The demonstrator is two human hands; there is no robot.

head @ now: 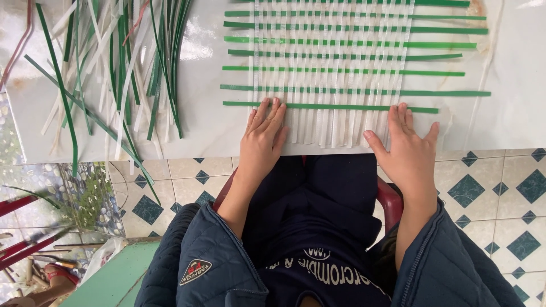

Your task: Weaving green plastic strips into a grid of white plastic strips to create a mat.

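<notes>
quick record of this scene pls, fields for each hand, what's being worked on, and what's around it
left hand: flat, fingers spread, pressing the near left edge of the woven mat
right hand: flat on the near right edge of the mat
woven mat: white strips running toward the person, crossed by green strips
nearest green strip: lies just beyond both sets of fingertips
surface: white table
loose strips: green and white pile, left of the mat
floor: tiles with teal diamonds
seat: red chair
</notes>
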